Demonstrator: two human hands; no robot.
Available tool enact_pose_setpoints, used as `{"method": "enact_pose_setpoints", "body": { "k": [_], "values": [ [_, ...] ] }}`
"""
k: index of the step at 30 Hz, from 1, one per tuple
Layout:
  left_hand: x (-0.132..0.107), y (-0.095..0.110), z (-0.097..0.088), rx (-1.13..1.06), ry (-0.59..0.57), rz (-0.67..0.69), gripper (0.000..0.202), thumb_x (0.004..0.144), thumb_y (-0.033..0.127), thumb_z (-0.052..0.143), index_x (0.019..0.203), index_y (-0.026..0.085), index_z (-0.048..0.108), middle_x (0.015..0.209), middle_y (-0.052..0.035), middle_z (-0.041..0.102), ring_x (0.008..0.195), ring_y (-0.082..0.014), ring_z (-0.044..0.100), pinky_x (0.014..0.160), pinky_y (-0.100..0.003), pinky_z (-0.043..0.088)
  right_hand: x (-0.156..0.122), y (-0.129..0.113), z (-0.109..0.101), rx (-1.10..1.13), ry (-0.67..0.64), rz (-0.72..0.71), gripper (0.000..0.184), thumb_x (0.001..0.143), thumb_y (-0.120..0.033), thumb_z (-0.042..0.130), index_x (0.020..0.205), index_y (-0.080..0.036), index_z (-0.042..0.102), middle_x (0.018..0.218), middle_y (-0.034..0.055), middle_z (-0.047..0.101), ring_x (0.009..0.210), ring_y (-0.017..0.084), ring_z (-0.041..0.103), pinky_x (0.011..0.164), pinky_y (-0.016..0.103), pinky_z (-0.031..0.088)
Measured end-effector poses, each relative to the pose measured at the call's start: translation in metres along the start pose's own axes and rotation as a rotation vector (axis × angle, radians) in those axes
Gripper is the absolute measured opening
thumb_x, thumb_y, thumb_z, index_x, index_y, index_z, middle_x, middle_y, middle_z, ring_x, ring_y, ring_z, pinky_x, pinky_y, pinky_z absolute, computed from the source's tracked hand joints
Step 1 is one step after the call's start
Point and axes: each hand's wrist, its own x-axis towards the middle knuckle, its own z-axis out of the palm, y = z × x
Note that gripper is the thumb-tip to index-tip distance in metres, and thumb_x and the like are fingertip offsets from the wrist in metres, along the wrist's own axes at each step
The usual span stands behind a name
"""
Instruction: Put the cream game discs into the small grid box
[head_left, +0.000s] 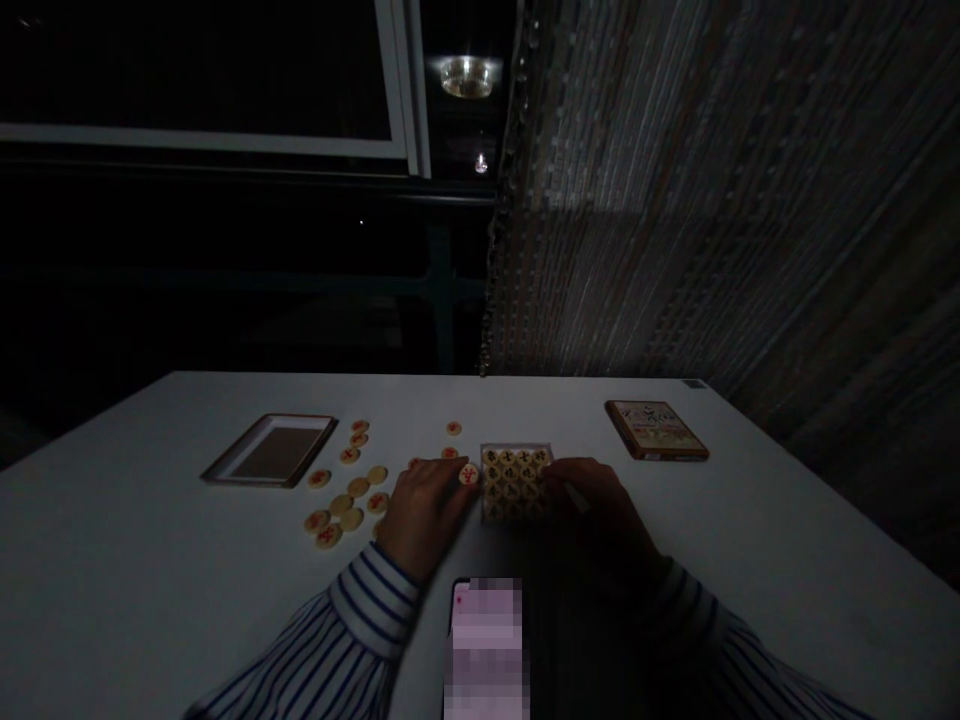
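My left hand point(420, 512) is closed on a round xiangqi piece point(469, 474) with a red character, held at the left edge of a clear plastic case point(515, 446). Rows of xiangqi pieces with dark characters point(511, 475) fill the case. At its right side, my right hand point(596, 495) has thumb and fingertips on the edge; shadow covers most of that hand. Loose pieces, some red side up point(319, 479) and some blank side up point(351, 519), lie scattered on the table left of my left hand, and part of them is hidden behind it.
An open shallow box half point(232, 477) lies at the left of the white table point(150, 560). Toward the right lies a printed box lid point(658, 430). A lit phone point(487, 640) rests at the near edge between my forearms. A bead-string curtain point(600, 250) hangs behind the table.
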Motion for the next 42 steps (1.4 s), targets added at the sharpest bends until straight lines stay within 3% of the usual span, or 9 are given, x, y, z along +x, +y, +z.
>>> {"method": "enact_pose_setpoints", "body": {
  "k": [10,19,27,37,42],
  "values": [
    [0.016,0.034,0.002,-0.05,-0.034,0.054,0.028,0.081,0.027,0.047,0.107,0.02,0.053,0.099,-0.0044,0.062,0.092,-0.019,0.053,0.08,-0.037,0.042,-0.003,0.006,0.001,0.056,0.014,0.006,0.017,0.081,-0.022,0.044,0.091,-0.018,0.058,0.088,0.0065,0.063,0.082,0.018,0.055,0.073,0.033,0.038],
    [0.002,0.033,0.021,-0.058,-0.041,0.07,0.025,0.082,0.032,0.045,0.101,0.019,0.057,0.088,-0.0059,0.065,0.082,-0.0188,0.057,0.072,-0.037,0.044,-0.006,0.0,0.002,0.132,0.03,0.031,0.016,0.077,-0.019,0.05,0.089,-0.02,0.061,0.085,0.0051,0.065,0.077,0.017,0.057,0.069,0.032,0.043],
    [-0.002,0.037,0.02,-0.079,-0.066,0.102,0.022,0.08,0.031,0.047,0.097,0.02,0.057,0.083,-0.0043,0.064,0.079,-0.0183,0.057,0.07,-0.037,0.044,-0.002,-0.015,-0.002,0.294,-0.066,0.171,0.018,0.076,-0.017,0.051,0.087,-0.02,0.064,0.083,0.005,0.068,0.075,0.017,0.062,0.066,0.03,0.049],
    [-0.001,0.041,0.015,-0.134,-0.114,0.148,0.023,0.081,0.031,0.046,0.099,0.021,0.057,0.082,-0.0041,0.065,0.077,-0.018,0.056,0.067,-0.036,0.042,-0.004,-0.02,0.0,0.751,-0.181,0.341,0.017,0.077,-0.028,0.054,0.089,-0.02,0.064,0.087,0.0033,0.067,0.082,0.016,0.062,0.074,0.032,0.05],
    [-0.002,0.041,0.016,-0.171,-0.079,0.147,0.025,0.08,0.03,0.048,0.102,0.022,0.057,0.082,-0.0045,0.065,0.076,-0.0176,0.057,0.066,-0.036,0.045,-0.002,-0.021,0.0,0.775,-0.145,0.359,0.017,0.076,-0.027,0.055,0.089,-0.02,0.064,0.086,0.0028,0.067,0.08,0.015,0.061,0.071,0.03,0.05]
  ]
}}
